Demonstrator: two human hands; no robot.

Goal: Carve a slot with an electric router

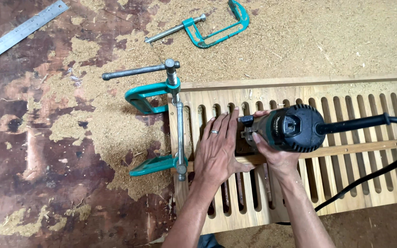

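A wooden panel [345,193] cut with several long parallel slots lies on the workbench. My left hand [219,149], with a ring on one finger, lies flat and spread on the panel's left part. My right hand [272,154] grips a teal and black hand-held router [286,127] that stands on the panel just right of the left hand. Its black cord [373,172] loops off to the right and back down across the slats. A thin wooden guide strip [368,148] runs across the panel beside the router.
A teal clamp [161,133] pins the panel's left end to the bench. A second teal clamp [212,27] lies loose at the top. A steel ruler [21,31] lies at the top left. Sawdust [116,124] covers much of the stained bench.
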